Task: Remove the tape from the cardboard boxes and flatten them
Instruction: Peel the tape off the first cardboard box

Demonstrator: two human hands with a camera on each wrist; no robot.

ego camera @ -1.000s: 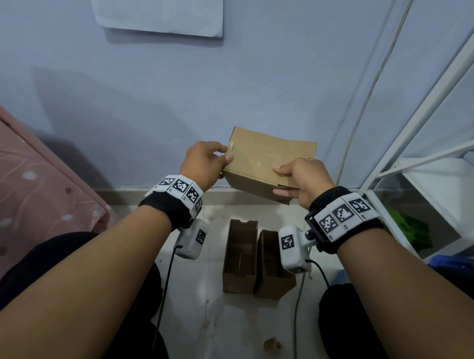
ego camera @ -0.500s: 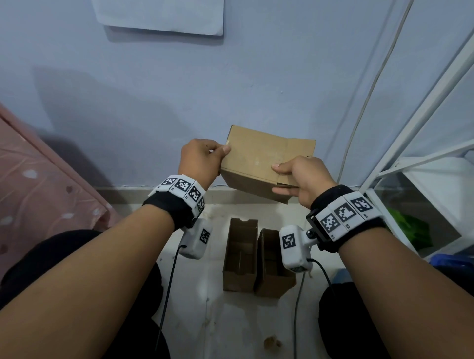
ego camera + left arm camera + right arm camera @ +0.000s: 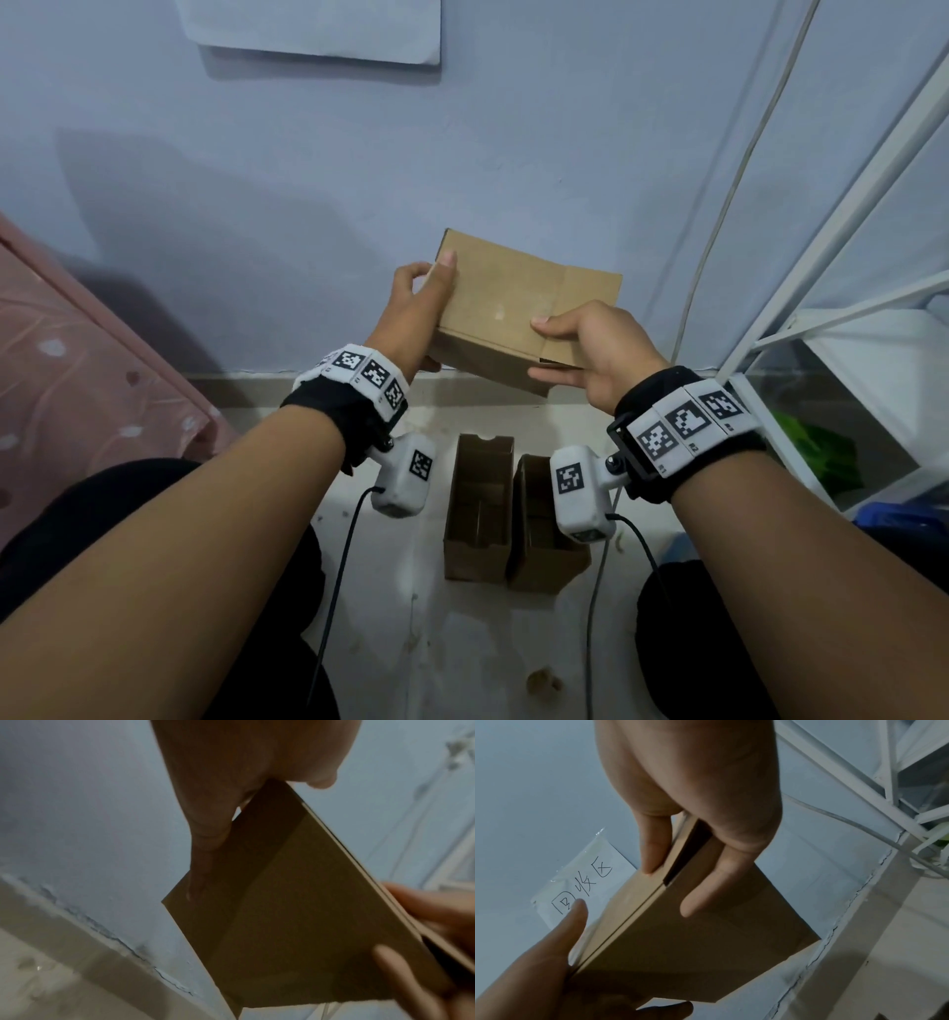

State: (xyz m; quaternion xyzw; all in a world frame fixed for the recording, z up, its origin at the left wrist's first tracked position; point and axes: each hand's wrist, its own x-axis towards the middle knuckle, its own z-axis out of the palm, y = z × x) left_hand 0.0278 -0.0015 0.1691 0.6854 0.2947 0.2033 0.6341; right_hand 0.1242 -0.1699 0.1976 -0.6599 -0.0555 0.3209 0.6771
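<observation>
I hold a brown cardboard box [image 3: 513, 308] in the air in front of the wall, its broad top face towards me. My left hand [image 3: 421, 308] grips its left end, thumb on top and fingers underneath [image 3: 205, 845]. My right hand [image 3: 580, 349] grips the right front corner, thumb on the top face and fingers on the side [image 3: 700, 882], where a dark slit shows by a flap edge. The same box fills both wrist views [image 3: 295, 923] [image 3: 693, 943]. Whether tape is on it I cannot tell.
Two open cardboard boxes [image 3: 480, 509] [image 3: 539, 534] stand side by side on the floor below my hands. A white metal rack [image 3: 847, 334] is at the right, with a cable [image 3: 729, 195] down the wall. A pink cloth [image 3: 77, 370] lies left. A paper label [image 3: 585, 882] hangs on the wall.
My left hand has slid further along the box's left end, thumb now flat on top. The box has risen slightly and tilted its top face more towards me.
</observation>
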